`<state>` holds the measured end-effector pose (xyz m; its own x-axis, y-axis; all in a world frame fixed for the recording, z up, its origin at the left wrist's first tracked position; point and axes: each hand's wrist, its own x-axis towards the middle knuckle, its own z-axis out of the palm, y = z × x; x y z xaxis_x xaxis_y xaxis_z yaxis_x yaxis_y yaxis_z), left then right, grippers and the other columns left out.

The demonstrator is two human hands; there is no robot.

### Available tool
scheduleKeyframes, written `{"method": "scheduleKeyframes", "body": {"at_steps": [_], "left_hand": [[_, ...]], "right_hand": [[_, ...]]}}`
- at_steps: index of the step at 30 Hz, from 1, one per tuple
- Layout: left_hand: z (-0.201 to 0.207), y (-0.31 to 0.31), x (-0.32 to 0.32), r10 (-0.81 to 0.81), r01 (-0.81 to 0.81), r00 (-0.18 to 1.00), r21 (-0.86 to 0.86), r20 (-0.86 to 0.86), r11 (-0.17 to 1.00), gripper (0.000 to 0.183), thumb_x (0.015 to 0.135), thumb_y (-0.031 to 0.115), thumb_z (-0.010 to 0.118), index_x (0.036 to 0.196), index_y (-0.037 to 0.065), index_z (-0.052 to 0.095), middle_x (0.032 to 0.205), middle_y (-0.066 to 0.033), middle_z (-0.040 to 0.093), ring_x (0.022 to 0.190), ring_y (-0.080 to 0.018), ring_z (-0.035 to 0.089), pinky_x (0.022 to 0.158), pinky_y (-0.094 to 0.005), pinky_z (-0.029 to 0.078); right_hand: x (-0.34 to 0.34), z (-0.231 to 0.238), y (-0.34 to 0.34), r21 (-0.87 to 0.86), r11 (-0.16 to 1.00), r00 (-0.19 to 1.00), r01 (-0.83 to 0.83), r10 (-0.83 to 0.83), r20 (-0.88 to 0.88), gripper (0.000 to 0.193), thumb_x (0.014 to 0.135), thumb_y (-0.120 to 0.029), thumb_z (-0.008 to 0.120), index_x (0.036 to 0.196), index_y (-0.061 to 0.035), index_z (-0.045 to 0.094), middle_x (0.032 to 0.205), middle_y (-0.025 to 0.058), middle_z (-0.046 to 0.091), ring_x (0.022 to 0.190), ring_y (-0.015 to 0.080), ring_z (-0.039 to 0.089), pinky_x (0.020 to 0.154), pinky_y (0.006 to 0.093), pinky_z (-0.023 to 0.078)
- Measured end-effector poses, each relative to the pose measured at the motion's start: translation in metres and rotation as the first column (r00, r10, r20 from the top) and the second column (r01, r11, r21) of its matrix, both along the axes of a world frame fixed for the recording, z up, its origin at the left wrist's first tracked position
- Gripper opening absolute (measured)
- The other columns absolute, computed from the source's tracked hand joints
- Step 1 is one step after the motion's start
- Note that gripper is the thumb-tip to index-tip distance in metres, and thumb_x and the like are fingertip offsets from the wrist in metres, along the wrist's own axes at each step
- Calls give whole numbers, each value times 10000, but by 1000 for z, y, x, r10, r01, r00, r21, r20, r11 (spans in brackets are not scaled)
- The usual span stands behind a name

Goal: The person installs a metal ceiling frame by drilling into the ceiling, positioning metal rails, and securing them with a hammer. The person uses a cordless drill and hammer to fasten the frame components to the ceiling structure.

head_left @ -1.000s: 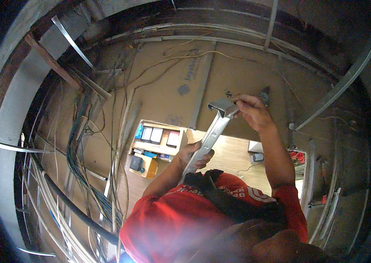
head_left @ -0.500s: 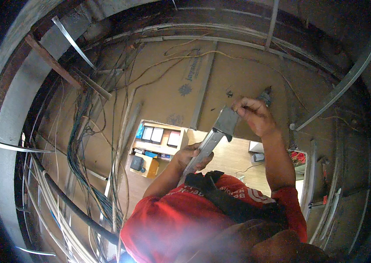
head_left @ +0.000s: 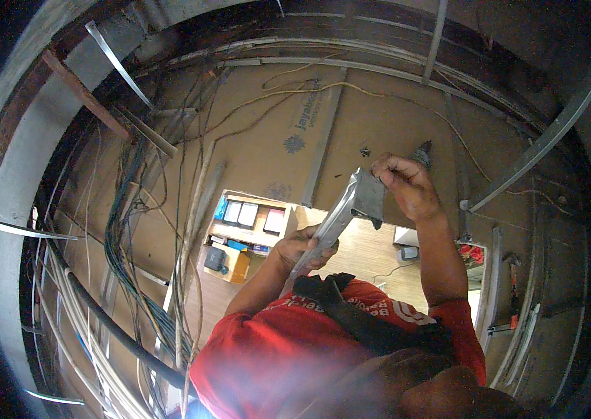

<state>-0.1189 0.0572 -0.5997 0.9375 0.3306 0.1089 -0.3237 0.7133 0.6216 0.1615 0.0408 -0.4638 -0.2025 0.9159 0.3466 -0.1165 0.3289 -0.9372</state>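
Left hand (head_left: 304, 246) gripped the lower stretch of a grey metal channel (head_left: 341, 213), fingers curled around it. Right hand (head_left: 407, 185) held the channel's upper end, fingers wrapped over its top edge; a dark tool tip (head_left: 424, 151) showed just beyond the right fingers, grip on it not discernible. Channel ran slanted from left fingers up to right fingers, against the brown ceiling board (head_left: 379, 119). Below the left fingers, through the opening, an open wooden shelf unit (head_left: 250, 234) held flat boxes and small dark items. Cable bundles (head_left: 135, 265) hung well left of both hands.
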Motion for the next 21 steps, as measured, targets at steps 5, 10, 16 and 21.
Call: {"method": "scheduleKeyframes", "body": {"at_steps": [5, 10, 16, 21], "left_hand": [[-5, 2, 2, 6, -6, 1000, 3, 24, 1000, 696, 812, 414, 748, 1340, 58, 465, 885, -110, 519, 546, -137, 484, 437, -249, 400], [11, -2, 4, 41, -41, 999, 18, -24, 999, 692, 818, 416, 742, 1342, 61, 461, 882, -106, 517, 534, -135, 482, 427, -239, 392], [14, -2, 8, 105, -105, 994, -7, -38, 994, 652, 843, 397, 731, 1340, 69, 465, 880, -95, 521, 536, -135, 485, 426, -236, 392], [17, -1, 12, 99, -99, 995, -14, 3, 995, 582, 875, 360, 704, 1335, 90, 472, 900, -89, 528, 591, -140, 504, 470, -251, 418]], "right_hand": [[-14, 10, -9, -83, 997, 937, 3, -31, -347, 194, 941, -123, 590, 1048, 21, 665, 1014, 94, 636, 1007, 192, 565, 929, 331, 408], [-2, -4, 0, 27, 989, 988, 149, -147, -48, 179, 951, -107, 588, 1038, 17, 683, 1029, 103, 656, 998, 200, 587, 921, 330, 430], [-7, -3, -1, -98, 943, 942, 319, -327, -74, 232, 982, -182, 581, 1052, 13, 685, 993, 60, 676, 930, 138, 603, 849, 274, 458], [-2, -1, -1, -36, 941, 941, 336, -337, -26, 266, 991, -215, 571, 1079, 9, 684, 1024, 70, 686, 949, 142, 624, 834, 272, 474]]}}
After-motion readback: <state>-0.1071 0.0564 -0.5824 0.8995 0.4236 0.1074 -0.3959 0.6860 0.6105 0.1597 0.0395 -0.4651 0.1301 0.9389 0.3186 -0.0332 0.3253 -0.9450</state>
